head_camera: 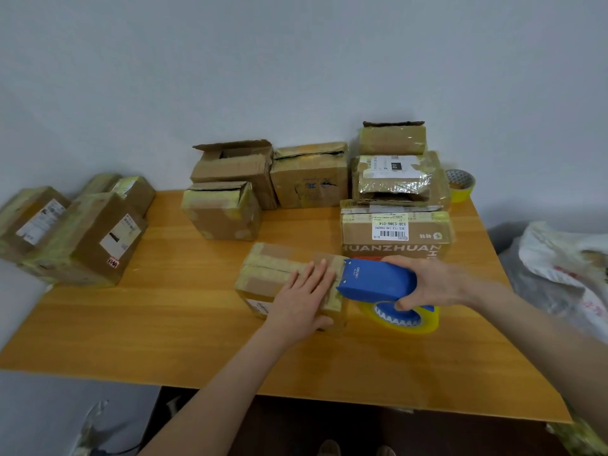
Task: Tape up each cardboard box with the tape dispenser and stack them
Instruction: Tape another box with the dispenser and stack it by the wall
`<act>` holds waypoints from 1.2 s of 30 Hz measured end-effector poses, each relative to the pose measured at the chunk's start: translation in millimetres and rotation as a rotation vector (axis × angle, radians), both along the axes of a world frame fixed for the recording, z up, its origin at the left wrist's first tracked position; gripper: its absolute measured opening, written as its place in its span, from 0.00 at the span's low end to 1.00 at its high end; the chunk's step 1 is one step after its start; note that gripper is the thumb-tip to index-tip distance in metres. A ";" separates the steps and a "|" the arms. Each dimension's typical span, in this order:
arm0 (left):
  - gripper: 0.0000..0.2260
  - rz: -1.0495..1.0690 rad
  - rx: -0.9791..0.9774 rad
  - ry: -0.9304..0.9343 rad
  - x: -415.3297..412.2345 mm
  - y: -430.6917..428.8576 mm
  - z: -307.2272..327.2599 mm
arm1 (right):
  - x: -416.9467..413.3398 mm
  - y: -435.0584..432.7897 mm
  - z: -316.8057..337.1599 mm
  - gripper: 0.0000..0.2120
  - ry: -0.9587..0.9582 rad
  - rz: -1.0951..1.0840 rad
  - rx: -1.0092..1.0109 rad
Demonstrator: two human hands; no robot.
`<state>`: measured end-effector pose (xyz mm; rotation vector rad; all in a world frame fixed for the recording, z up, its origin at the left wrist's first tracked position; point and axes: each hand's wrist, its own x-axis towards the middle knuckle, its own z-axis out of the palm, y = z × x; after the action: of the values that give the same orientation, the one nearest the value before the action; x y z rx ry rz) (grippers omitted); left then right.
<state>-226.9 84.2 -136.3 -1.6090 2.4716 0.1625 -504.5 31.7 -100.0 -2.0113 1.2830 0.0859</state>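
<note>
A small cardboard box (pixel 273 274) lay on the wooden counter (pixel 148 324), near its front middle, its top crossed by strips of yellowish tape. The left grip (pixel 304 291), a bare hand, lay flat on the right part of the box, fingers straight and slightly spread, pressing down and holding nothing. The right grip (pixel 434 281) was curled round the blue tape dispenser (pixel 378 279), thumb underneath beside the roll of tape (pixel 408 320), fingers over the back. The dispenser's front edge touched the right end of the box top, just beside the left fingertips. Behind the dispenser stood a stack of three taped boxes (pixel 394 235), the lowest printed with large letters and bearing a barcode label. A spare tape roll (pixel 460 184) sat at the far right corner beside the stack. Three more boxes (pixel 230 192) clustered at the back middle, one with its flaps open. Another group of taped boxes (pixel 92 238) rested by the counter's left end. A crumpled bag (pixel 559 258) lay to the right.
</note>
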 end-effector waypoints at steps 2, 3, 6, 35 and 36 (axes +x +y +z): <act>0.42 0.007 0.001 0.000 0.2 -1.3 -1.6 | -5.3 4.2 -2.4 0.34 -0.067 -0.038 0.037; 0.42 0.010 0.000 -0.008 1.6 -1.0 -1.9 | -7.7 7.0 -3.5 0.33 -0.100 -0.051 0.053; 0.42 0.006 -0.005 -0.021 2.9 0.0 -4.4 | -21.5 16.4 -11.3 0.37 -0.126 -0.076 0.074; 0.34 0.034 -0.018 0.006 -11.4 2.4 -7.2 | 11.6 -16.0 -1.4 0.33 0.135 -0.016 0.153; 0.34 0.037 -0.014 0.012 -11.6 2.7 -6.8 | 11.3 -14.6 0.1 0.34 0.153 -0.041 0.130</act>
<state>-238.6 86.9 -143.1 -1.6654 2.4579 0.1615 -493.2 17.1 -100.0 -1.8963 1.3761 0.3020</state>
